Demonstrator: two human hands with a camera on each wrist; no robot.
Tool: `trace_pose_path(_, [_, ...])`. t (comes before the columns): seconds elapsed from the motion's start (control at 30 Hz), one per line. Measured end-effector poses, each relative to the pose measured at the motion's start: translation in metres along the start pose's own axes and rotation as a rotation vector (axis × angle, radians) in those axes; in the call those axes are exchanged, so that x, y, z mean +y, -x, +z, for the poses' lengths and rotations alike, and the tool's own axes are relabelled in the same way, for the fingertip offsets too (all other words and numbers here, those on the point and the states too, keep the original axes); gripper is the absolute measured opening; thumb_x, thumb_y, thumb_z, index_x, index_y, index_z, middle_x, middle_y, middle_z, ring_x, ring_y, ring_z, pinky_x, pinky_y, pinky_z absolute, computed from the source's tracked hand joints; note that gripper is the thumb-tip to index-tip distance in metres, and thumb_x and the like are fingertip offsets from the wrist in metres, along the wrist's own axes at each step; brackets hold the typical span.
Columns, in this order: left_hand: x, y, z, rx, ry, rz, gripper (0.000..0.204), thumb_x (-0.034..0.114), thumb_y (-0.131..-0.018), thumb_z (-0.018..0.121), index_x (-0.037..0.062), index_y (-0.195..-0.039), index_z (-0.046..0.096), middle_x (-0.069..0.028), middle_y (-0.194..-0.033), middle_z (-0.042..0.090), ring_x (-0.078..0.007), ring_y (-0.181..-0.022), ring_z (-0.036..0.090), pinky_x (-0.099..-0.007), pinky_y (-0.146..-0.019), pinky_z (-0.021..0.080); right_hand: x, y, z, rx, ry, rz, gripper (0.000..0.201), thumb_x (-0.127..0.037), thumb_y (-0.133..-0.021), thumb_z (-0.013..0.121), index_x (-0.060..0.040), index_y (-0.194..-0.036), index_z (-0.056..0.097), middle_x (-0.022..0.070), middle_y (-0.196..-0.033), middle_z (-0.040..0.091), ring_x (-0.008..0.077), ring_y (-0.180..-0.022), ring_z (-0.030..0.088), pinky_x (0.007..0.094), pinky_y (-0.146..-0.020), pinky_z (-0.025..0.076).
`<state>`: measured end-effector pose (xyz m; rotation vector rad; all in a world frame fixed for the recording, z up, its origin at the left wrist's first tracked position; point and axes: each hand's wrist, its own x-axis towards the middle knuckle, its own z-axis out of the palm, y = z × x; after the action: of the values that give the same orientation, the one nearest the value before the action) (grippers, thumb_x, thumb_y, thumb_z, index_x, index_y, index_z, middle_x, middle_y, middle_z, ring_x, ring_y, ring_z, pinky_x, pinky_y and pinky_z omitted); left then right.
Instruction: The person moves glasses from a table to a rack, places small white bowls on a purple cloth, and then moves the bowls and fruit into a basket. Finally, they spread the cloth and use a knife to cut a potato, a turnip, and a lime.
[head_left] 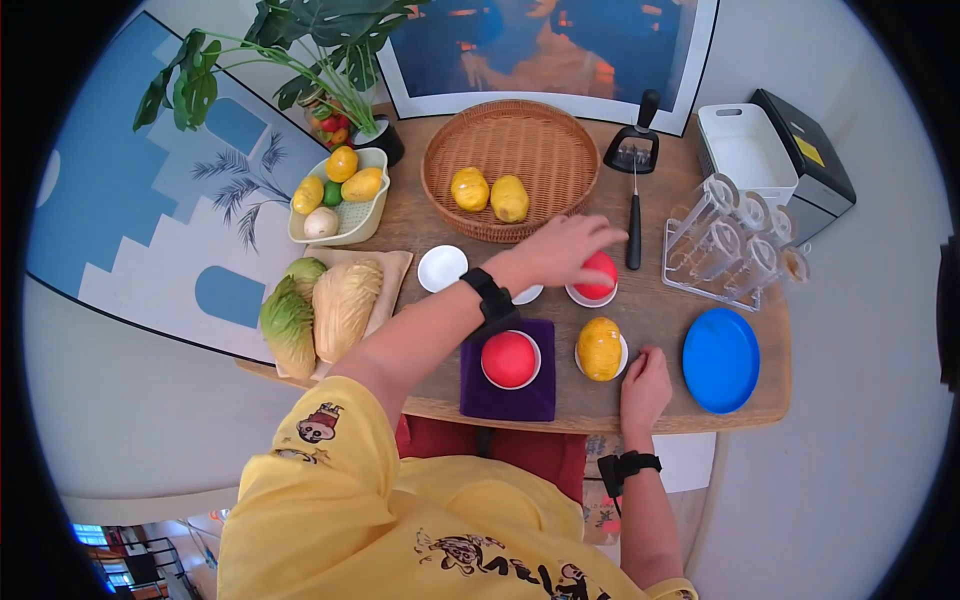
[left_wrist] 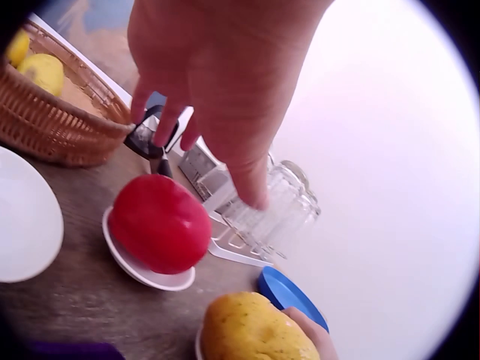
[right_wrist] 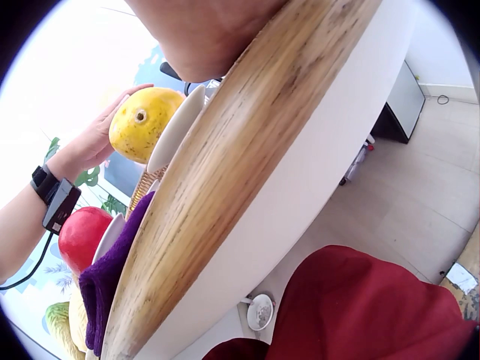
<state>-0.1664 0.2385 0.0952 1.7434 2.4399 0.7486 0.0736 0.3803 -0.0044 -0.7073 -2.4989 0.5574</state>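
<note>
My left hand [head_left: 570, 250] reaches over the table with its fingers extended, just above a red round fruit [head_left: 597, 276] in a small white bowl. In the left wrist view, nothing is between the hand [left_wrist: 217, 90] and that red fruit [left_wrist: 161, 225]. My right hand [head_left: 646, 388] rests loosely curled at the table's front edge, beside a yellow oval fruit [head_left: 599, 349] on a white dish, and holds nothing. A second red fruit [head_left: 509, 359] sits in a white bowl on a purple cloth [head_left: 478, 402]. The left wrist partly covers another white dish [head_left: 528, 294].
A white bowl [head_left: 442, 269] stands left of the wrist. Behind are a wicker basket [head_left: 500, 140] with two yellow fruits and a black-handled utensil [head_left: 634, 230]. A blue plate [head_left: 721, 360] and a rack of glass jars [head_left: 712, 285] stand right, cabbages [head_left: 345, 310] left.
</note>
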Motion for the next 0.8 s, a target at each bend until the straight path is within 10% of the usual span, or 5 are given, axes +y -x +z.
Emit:
trace_pose_path(0.37, [0.003, 0.002, 0.014, -0.286, -0.075, -0.187, 0.077, 0.039, -0.076, 0.081, 0.0177, -0.142, 0.049, -0.0156, -0.131, 0.057, -0.0374, -0.12, 0.058, -0.0475, -0.099, 0.048, -0.001, 0.0, -0.001, -0.027, -0.007, 0.023, 0.007, -0.009, -0.095, 0.057, -0.0063, -0.101, 0.06, 0.0145, -0.096, 0.067, 0.0367, -0.088, 0.066, 0.0469, -0.074, 0.053])
trace_pose_path(0.57, [-0.01, -0.015, -0.02, 0.062, -0.112, -0.231, 0.072, 0.042, -0.074, 0.081, 0.0161, -0.135, 0.053, -0.0151, -0.118, 0.061, -0.0355, -0.115, 0.061, -0.0508, -0.093, 0.048, -0.001, 0.0, -0.002, -0.006, -0.048, 0.014, 0.006, -0.009, -0.095, 0.057, -0.0059, -0.1, 0.059, 0.0155, -0.096, 0.067, 0.0377, -0.088, 0.066, 0.0471, -0.074, 0.052])
trace_pose_path(0.8, [-0.038, -0.007, -0.028, 0.182, -0.453, -0.468, 0.071, 0.029, -0.08, 0.08, 0.0145, -0.143, 0.05, -0.0166, -0.14, 0.052, -0.0336, -0.129, 0.053, -0.0508, -0.102, 0.044, -0.001, -0.001, -0.003, -0.024, -0.019, 0.017, 0.006, -0.008, -0.094, 0.058, -0.0065, -0.1, 0.059, 0.0136, -0.095, 0.065, 0.0361, -0.087, 0.066, 0.0458, -0.072, 0.053])
